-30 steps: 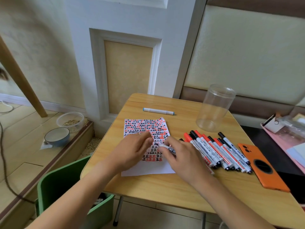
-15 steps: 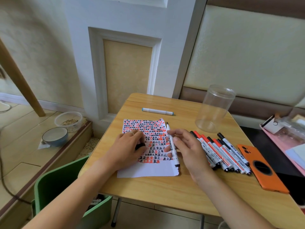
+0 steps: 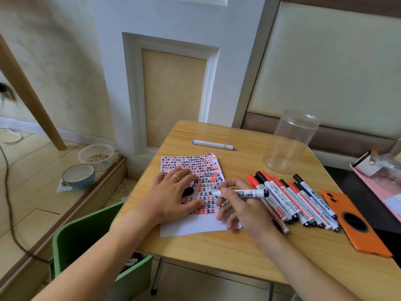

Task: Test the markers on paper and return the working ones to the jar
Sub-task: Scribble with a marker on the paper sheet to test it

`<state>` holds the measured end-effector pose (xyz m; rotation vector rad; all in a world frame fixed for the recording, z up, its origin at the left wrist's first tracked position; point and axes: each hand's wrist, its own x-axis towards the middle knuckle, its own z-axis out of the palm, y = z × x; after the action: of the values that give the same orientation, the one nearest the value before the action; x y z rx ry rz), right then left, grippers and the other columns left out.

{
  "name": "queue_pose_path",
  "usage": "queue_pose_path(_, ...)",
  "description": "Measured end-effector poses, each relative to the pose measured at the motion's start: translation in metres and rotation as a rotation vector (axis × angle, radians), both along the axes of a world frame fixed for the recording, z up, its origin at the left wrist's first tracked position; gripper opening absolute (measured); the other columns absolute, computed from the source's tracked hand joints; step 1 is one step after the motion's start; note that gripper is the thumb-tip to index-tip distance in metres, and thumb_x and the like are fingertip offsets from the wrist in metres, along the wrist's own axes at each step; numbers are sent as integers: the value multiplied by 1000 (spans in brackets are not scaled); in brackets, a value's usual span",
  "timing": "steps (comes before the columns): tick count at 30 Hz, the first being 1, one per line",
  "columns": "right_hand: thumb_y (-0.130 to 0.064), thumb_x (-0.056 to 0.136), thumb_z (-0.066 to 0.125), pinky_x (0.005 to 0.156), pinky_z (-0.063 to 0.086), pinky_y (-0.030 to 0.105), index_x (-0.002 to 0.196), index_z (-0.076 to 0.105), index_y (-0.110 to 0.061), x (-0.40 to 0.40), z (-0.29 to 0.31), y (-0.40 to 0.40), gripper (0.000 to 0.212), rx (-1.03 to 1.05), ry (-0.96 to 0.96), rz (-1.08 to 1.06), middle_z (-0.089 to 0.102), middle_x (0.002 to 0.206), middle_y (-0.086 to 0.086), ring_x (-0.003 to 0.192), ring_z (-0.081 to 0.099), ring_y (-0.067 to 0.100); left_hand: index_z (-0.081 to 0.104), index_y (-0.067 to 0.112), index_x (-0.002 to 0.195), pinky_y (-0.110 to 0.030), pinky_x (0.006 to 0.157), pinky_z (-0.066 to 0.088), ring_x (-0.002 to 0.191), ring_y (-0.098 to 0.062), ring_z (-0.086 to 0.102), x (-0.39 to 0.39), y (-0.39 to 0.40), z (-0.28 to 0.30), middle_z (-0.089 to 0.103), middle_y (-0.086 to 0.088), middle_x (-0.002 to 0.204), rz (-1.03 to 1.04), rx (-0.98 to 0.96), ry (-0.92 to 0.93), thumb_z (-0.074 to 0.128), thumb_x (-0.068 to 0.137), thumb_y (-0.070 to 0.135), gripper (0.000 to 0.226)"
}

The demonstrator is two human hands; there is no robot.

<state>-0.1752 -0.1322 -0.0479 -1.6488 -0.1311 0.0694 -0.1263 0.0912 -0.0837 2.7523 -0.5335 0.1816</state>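
Now marker [image 3: 243,194] in right hand [image 3: 243,211] lies crosswise, tip pointing left.

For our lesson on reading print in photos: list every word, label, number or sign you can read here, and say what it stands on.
"正": handwritten again and again in black and red across the paper.
Label on the marker held by the right hand: printed, too small to read.
Labels on the loose markers on the table: too blurred to read.
Blue-tipped marker, jar, orange phone case: no visible text.
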Motion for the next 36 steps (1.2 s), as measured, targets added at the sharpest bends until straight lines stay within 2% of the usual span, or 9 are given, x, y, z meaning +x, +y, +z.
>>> queue_pose_path(2, -18, 101, 62, 42, 47, 28, 97, 66, -15, 0, 0, -1, 6, -20, 7, 10, 70, 80, 10, 62, 69, 30, 33, 44, 153, -45, 124, 5, 156, -11, 6, 1, 0, 0, 24, 12, 166, 9, 8, 13, 21, 75, 94, 93)
queue_pose_path(7, -19, 97, 69, 40, 43, 29, 83, 58, -17, 5, -7, -8, 18, -161, -54, -24, 61, 66, 12, 46, 58, 34, 33, 43, 152, -50, 125, 5, 157, -13, 7, 4, 1, 2, 24, 10, 166, 23, 22, 31, 22, 75, 91, 91)
queue_pose_path(12, -18, 95, 70, 38, 37, 26, 81, 52, -11, 7, -15, -8, 24, -235, -43, -29, 62, 62, 27, 40, 54, 34, 36, 41, 149, -50, 125, 4, 156, -15, 9, 1, -5, 2, 27, 10, 164, 61, 18, 17, 19, 72, 95, 96)
queue_pose_path(17, -18, 95, 70, 38, 34, 24, 83, 52, -6, 7, -14, -7, 25, -263, -37, -23, 62, 57, 25, 36, 50, 27, 38, 40, 145, -50, 123, 9, 155, -16, 13, 1, -9, 0, 31, 9, 161, 84, 28, -15, 20, 68, 99, 99)
queue_pose_path(36, -19, 95, 69, 37, 33, 22, 85, 53, -7, 7, -14, -6, 23, -284, -14, -66, 63, 56, 22, 36, 48, 26, 40, 41, 144, -47, 124, 10, 154, -16, 17, 1, -9, 0, 32, 10, 160, 81, 28, -31, 19, 66, 100, 101)
